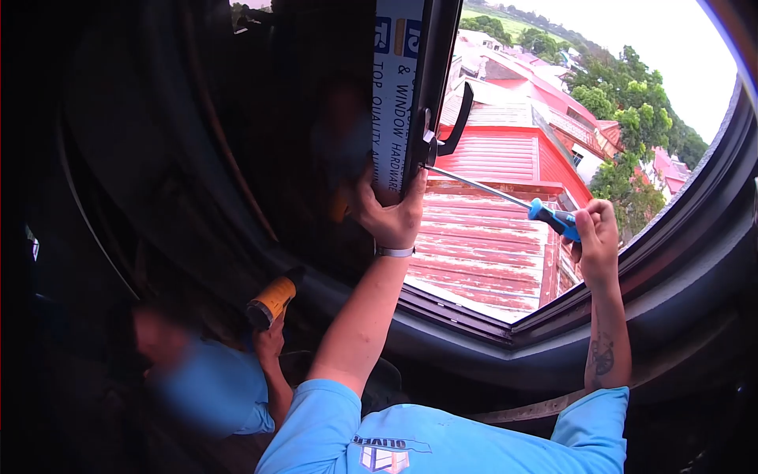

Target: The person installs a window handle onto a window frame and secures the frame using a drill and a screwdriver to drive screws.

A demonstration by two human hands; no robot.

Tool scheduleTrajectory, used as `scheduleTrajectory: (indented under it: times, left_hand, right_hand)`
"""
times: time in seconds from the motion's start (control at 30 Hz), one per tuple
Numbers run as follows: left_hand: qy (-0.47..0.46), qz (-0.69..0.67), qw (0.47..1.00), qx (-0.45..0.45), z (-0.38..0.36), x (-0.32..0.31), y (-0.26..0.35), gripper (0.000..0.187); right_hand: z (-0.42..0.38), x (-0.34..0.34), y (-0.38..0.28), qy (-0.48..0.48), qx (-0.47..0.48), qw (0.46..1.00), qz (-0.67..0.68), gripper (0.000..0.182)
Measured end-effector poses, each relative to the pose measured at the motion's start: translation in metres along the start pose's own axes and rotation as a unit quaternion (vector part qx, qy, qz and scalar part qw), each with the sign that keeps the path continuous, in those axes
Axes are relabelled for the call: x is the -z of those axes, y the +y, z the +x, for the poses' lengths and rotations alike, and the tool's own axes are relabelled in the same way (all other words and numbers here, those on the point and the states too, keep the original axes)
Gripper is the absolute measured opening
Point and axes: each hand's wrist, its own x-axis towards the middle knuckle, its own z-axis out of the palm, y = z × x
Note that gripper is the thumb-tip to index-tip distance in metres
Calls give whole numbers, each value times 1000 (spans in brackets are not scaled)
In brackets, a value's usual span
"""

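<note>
My right hand [596, 237] is closed around the blue and black handle of a screwdriver [545, 215]. The long metal shaft slants up to the left, its tip meeting the sash edge just below the black window handle [458, 118]. My left hand [391, 221] spans the edge of the dark window sash [433, 59], digits on either side of the stile. One fingertip lies close to the screwdriver's tip. Whether a screw sits at the tip is too small to tell. Printed protective film [397, 95] covers part of the sash.
At lower left, another person [213, 387] in a blue shirt holds a yellow and black power tool [272, 302]. The window's lower frame track [466, 316] runs beneath my arms. Outside the opening are red metal roofs [489, 237] and trees.
</note>
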Motion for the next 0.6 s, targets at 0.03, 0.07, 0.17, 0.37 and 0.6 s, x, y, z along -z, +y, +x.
scheduleTrajectory:
  times: [0.03, 0.07, 0.17, 0.37, 0.6]
  left_hand:
    - [1, 14, 1000, -16, -4, 1, -2, 59]
    - [-6, 14, 1000, -15, -6, 2, -2, 59]
    - [28, -6, 1000, 5, 0, -4, -1, 61]
    - [-26, 49, 998, 21, -1, 4, 4, 61]
    - [13, 6, 1000, 24, 2, -2, 5, 58]
  right_hand:
    - [3, -9, -3, 27, -126, 989, 65, 28]
    - [4, -3, -10, -32, -167, 980, 102, 38]
    - [2, -3, 4, 2, 124, 992, -4, 56]
    - [1, 7, -16, -62, -113, 991, 35, 76]
    - [6, 8, -21, -70, -120, 990, 16, 42]
